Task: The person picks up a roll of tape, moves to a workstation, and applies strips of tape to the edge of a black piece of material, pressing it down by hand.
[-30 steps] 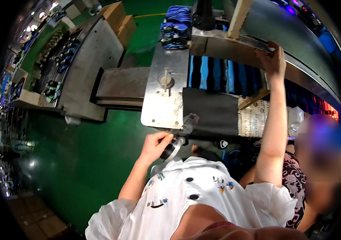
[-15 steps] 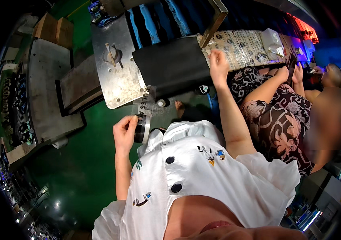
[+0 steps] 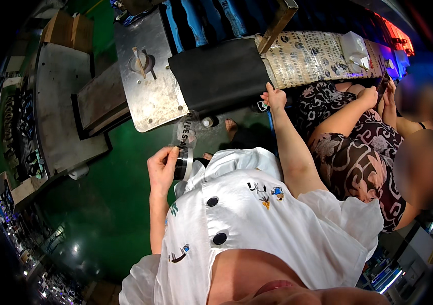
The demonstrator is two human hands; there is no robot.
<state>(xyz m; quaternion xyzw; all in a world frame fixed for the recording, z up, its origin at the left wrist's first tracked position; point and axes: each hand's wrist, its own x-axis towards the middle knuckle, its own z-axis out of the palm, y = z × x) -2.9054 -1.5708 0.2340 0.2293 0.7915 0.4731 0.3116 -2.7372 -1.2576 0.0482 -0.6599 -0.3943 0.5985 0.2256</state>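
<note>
Pinching a clear, dark-printed film [image 3: 185,134] between thumb and fingers, the left hand [image 3: 162,165] is near the lap. The film's black-and-white end is just beside those fingers, and its clear part reaches up to the near corner of a metal plate [image 3: 160,99]. The right hand [image 3: 274,96] is curled, thumb up, at the near right corner of a black mat [image 3: 219,76]; whether it grips the mat's edge I cannot tell.

On the plate is a round dish [image 3: 137,63] with a stick [image 3: 139,62] across it. Blue strips [image 3: 192,25] lie behind the mat. A slanting post [image 3: 279,28] rises at the mat's far right corner, in the way between it and a printed sheet [image 3: 300,58]. A white box [image 3: 354,48] stands on that sheet.

A co-worker [image 3: 353,162] in a patterned dress sits close to the right arm, filling that side. A bare foot [image 3: 231,128] shows below the mat. A grey bench [image 3: 58,101] stands well apart at left, with cartons [image 3: 69,33] behind it.
</note>
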